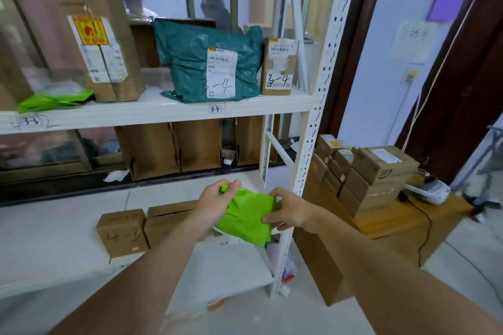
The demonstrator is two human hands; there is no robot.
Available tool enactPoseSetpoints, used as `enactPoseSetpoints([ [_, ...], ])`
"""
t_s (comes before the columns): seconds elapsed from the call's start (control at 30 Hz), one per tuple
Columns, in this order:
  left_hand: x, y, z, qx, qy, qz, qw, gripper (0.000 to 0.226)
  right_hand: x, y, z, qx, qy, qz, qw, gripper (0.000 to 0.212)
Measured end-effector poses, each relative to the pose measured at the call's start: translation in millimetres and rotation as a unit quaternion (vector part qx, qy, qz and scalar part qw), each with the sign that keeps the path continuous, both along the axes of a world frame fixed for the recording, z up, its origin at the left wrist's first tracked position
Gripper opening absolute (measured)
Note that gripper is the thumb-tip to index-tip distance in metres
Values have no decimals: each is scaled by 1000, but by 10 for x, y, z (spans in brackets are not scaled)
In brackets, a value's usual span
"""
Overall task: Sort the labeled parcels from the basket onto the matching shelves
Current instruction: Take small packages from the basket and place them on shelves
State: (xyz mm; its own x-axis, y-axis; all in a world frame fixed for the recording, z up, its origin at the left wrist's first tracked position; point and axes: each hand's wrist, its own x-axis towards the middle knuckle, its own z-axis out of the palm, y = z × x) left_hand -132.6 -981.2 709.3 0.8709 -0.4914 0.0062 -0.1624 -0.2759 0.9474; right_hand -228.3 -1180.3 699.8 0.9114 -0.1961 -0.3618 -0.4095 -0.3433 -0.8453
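Both hands hold a bright green soft parcel point(246, 216) in front of the lower white shelf point(54, 231). My left hand point(215, 204) pinches its upper left corner, and my right hand point(288, 212) grips its right edge. No label shows on the parcel's visible side. The upper shelf point(163, 110) carries tags "3-3" and "3-4". On it sit a teal bag point(201, 62) marked "3-4" and a small box point(279, 66) marked "3-4". Two small brown boxes point(122, 234) stand on the lower shelf, one marked "4-3". The basket is out of view.
A tall carton point(89, 24) and another green bag point(54, 100) occupy the "3-3" section. The rack's perforated white post point(310, 128) stands just right of my hands. Stacked cartons point(367, 171) sit on a wooden desk at right. Two people are behind the glass.
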Motion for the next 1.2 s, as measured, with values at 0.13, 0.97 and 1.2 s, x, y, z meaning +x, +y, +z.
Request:
enactPoseSetpoints([
  [0.13,-136,63,277,6,-2,1,1000,46,-92,-1,297,-132,-87,-30,987,38],
  [0.97,-461,-431,198,-171,189,95,962,32,-785,-605,433,-203,-166,-5,965,123],
  [1.2,-495,-421,126,46,-3,-46,998,33,-699,-640,425,-188,-104,65,974,93],
])
